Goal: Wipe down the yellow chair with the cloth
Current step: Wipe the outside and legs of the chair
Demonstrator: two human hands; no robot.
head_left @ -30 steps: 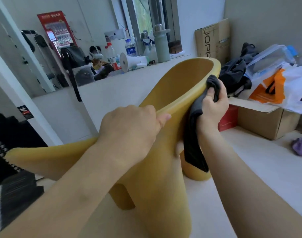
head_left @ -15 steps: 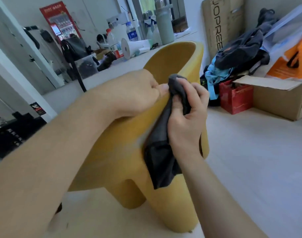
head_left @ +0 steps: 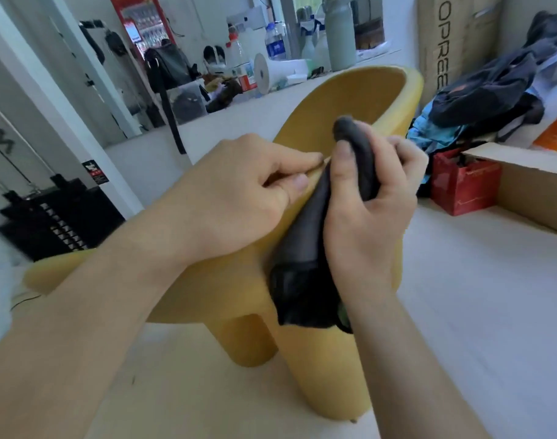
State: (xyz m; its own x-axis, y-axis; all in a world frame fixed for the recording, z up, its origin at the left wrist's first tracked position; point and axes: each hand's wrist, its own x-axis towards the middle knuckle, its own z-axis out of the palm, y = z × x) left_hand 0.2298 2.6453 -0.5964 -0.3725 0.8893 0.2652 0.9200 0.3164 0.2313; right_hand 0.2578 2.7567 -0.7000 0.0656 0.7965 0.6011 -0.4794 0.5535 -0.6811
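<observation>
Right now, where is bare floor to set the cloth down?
Open floor lies right of the yellow chair, bordered by the red box and cardboard box. Crowded: the clothes pile and the bottles along the far ledge.

Left hand (head_left: pixel 236 201) grips yellow chair (head_left: pixel 343 99) rim; right hand (head_left: pixel 365 223) presses dark cloth (head_left: pixel 305 248) there.

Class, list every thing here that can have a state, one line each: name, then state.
yellow chair, standing on its legs
cloth, bunched, draped over the chair's rim
left hand, gripping the rim
right hand, gripping the cloth
cardboard box, flap open
</observation>
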